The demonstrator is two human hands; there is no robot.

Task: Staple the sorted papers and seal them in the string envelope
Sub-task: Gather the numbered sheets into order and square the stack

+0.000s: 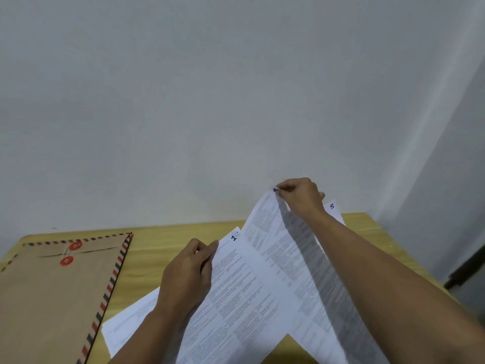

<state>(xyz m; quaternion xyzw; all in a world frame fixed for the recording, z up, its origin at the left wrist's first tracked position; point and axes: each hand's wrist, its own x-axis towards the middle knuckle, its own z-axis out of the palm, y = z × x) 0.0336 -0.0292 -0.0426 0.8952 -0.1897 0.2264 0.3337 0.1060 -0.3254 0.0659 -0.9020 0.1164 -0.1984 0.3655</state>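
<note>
Several printed white sheets lie fanned out on the wooden table [147, 261]. My right hand [299, 197] pinches the top corner of one sheet [273, 232], marked with a blue number, and lifts it off the table. My left hand [187, 271] grips the left edge of the sheet marked 1 [244, 285], which lies flat. A sheet marked 5 [332, 207] peeks out behind my right wrist. Another sheet [131, 319] lies under my left forearm. The brown string envelope [52, 298], with red-blue striped edges and two red discs, lies flat at the left. No stapler is in view.
A plain white wall rises right behind the table. The table's right edge runs along my right forearm, with a dark object [467, 266] on the floor beyond it.
</note>
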